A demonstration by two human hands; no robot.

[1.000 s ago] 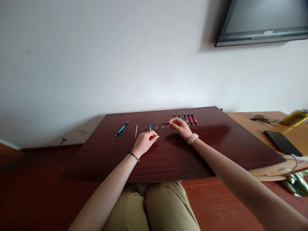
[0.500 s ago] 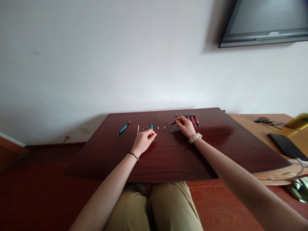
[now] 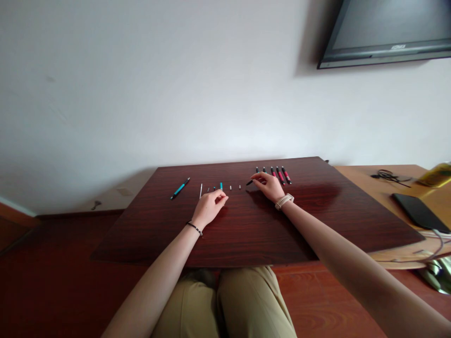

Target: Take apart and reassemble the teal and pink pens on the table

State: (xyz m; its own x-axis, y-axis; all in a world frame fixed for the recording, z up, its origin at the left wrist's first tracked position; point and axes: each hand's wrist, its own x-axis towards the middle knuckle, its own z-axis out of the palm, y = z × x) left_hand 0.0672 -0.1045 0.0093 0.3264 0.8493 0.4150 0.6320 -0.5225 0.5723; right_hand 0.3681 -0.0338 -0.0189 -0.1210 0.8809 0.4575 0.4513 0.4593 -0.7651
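My right hand [image 3: 268,186] pinches a short black pen part [image 3: 249,182] between thumb and fingers, just above the dark wooden table [image 3: 239,230]. Lower and to the left, my left hand [image 3: 211,205] has its thumb and fingers pressed together; whatever they hold, if anything, is hidden. Beyond its fingertips stands or lies a blue pen barrel [image 3: 221,186]. A thin white refill [image 3: 201,189], what looks like a spring [image 3: 208,189], a small teal piece [image 3: 214,188] and two small pale pieces, a left one [image 3: 230,187] and a right one [image 3: 240,187], line up beside it.
A whole blue-and-black pen [image 3: 180,188] lies at left. Several pens, some red and black [image 3: 280,175], form a row behind my right hand. On the lighter side table [image 3: 355,176] are a black cable [image 3: 387,176] and a phone [image 3: 419,212]. A screen [image 3: 391,28] hangs above.
My right hand has shifted slightly left with the black pen part, closer to the row of small pieces. My left hand has hardly moved; the view has turned slightly.
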